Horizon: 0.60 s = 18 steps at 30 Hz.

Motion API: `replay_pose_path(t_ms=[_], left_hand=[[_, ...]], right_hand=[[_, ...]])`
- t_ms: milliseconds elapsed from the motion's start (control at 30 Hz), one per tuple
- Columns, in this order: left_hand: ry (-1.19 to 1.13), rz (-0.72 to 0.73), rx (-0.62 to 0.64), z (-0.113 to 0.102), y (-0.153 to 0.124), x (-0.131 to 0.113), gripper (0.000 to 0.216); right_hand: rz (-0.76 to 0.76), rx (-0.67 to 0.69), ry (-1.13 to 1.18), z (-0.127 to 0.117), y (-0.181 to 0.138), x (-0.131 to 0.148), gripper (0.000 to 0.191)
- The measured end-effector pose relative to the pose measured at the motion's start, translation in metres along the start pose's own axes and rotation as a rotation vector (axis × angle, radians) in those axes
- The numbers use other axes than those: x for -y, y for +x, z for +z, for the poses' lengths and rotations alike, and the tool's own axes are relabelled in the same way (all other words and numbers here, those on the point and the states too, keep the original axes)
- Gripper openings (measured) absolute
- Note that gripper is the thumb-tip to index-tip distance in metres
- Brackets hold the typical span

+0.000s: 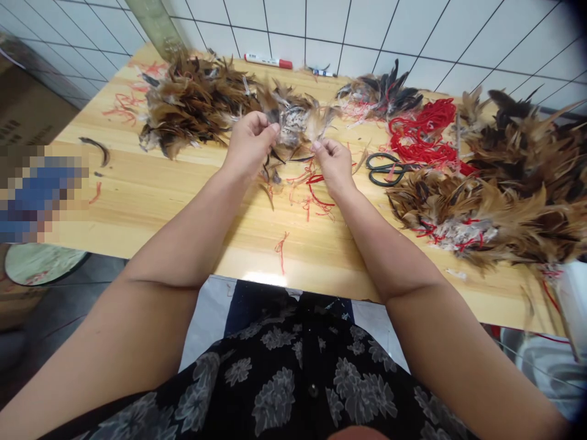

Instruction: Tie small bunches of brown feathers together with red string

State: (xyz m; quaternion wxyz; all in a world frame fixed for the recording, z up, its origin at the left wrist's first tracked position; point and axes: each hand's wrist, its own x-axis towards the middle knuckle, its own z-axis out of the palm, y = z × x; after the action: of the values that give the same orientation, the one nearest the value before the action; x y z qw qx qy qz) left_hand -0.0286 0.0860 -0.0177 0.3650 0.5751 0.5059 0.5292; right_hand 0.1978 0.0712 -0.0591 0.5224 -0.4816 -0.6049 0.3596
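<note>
My left hand (250, 142) is closed in a pinch on a small dark feather (272, 116) at the edge of a loose feather pile (293, 119). To its right, my right hand (335, 162) pinches the base of a pale tan feather (318, 125), thumb against forefinger. Brown feather bundles (192, 104) lie just left of my left hand. Below my hands, red thread scraps (312, 189) and a few stray feathers are scattered on the wooden table (257, 238).
Black-handled scissors (387, 169) and a heap of red cord (426, 128) lie right of my right hand. More tied feather bundles (509, 201) cover the right side. A red-capped marker (268, 60) rests along the tiled wall (293, 27). A bamboo-like post (158, 27) stands back left.
</note>
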Motion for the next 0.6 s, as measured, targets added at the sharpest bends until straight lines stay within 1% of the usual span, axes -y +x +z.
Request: replay_pose_path(t_ms=[133, 333, 467, 600], left_hand=[[-0.103, -0.021, 0.113, 0.006, -0.014, -0.01, 0.058], [-0.079, -0.027, 0.117, 0.016, -0.02, -0.004, 0.049], [-0.013, -0.018, 0.12, 0.021, -0.021, -0.001, 0.043], [-0.033, 0.005, 0.157, 0.022, -0.027, -0.009, 0.037]], right_hand=[[0.002, 0.007, 0.013, 0.001, -0.006, 0.011, 0.055], [0.042, -0.006, 0.006, 0.003, -0.011, 0.029, 0.058], [0.042, 0.01, -0.013, 0.004, -0.011, 0.029, 0.059], [0.004, 0.037, -0.063, 0.004, -0.01, 0.025, 0.052]])
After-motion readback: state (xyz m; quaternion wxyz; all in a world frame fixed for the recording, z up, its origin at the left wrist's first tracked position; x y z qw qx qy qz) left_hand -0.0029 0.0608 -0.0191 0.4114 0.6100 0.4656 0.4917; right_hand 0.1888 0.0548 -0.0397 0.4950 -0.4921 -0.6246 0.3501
